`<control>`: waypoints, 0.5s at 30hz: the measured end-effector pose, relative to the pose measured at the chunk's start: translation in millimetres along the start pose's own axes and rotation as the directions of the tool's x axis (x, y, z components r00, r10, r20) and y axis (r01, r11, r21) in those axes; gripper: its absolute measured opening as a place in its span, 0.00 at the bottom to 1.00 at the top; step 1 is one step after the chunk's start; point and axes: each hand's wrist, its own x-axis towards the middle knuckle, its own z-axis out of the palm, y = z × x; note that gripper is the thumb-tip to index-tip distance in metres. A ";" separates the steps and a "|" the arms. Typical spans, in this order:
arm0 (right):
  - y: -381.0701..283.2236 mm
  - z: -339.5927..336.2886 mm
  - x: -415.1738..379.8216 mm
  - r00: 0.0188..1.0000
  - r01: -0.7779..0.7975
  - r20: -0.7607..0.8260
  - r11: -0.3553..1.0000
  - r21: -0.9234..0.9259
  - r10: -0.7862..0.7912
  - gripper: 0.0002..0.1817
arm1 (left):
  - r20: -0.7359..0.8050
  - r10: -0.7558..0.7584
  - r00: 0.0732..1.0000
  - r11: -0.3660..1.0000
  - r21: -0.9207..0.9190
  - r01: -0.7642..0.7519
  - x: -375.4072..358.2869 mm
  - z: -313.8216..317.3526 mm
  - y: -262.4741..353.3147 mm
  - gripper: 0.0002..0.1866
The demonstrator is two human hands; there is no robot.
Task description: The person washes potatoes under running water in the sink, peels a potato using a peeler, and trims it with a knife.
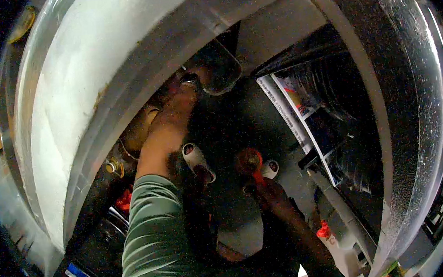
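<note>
My left arm, in a green sleeve, reaches up and away into the shade below a pale counter. At its end my left hand [190,83] is dark and blurred beside a dark container with a rounded rim [223,89]; its fingers do not show clearly. Low in the middle, my right hand [268,191] is in deep shadow, closed around the narrow part of a red scoop-like thing with a round head [249,161]. What lies inside the round head cannot be made out.
The pale counter [113,22] curves across the upper left. Light slippers [199,162] are on the dark floor. At right stands a dark open shelf with a printed white edge strip [286,115]. Jars with yellowish lids [113,168] and red items [124,201] sit at left.
</note>
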 end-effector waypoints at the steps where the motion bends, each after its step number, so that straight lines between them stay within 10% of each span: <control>1: -5.3 0.3 -1.8 0.999 0.020 0.026 1.000 -0.014 -0.020 0.20 | -0.006 0.009 1.000 1.000 -0.004 -0.009 -1.1 -6.5 2.6 0.22; 9: 10.9 3.2 5.3 0.996 -0.083 0.044 0.983 0.167 0.076 0.18 | 0.195 0.024 0.980 0.988 0.148 -0.054 -41.2 -91.5 29.4 0.20; 15: 8.6 1.2 0.1 0.997 -0.049 0.063 0.993 0.110 0.042 0.17 | -0.007 0.154 0.988 0.983 0.104 -0.152 0.7 -21.9 -20.3 0.18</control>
